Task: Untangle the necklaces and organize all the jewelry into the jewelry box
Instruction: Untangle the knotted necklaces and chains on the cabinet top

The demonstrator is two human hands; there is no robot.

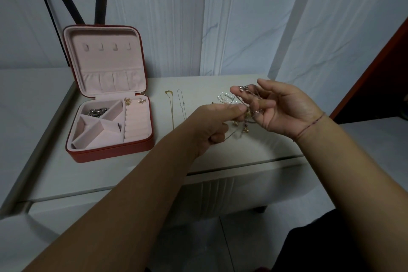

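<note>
A red jewelry box (110,150) with pink lining stands open at the left of the white table. Silver pieces (98,111) lie in its back compartment and two small earrings (134,101) sit at the top of the ring rolls. A tangle of thin necklaces (245,115) hangs between my hands above the table. My left hand (212,126) pinches a chain of the tangle between thumb and forefinger. My right hand (280,108), palm up, holds the other side in its curled fingers. A gold chain (171,108) and a silver chain (181,104) lie straight on the table. White pearls (224,97) lie behind the tangle.
The white table (242,157) has a front edge just below my hands, with a ribbed drawer front under it. Black tripod legs (66,2) rise behind the box. A pale curtain hangs at the back, and a dark red panel (375,68) stands at the right.
</note>
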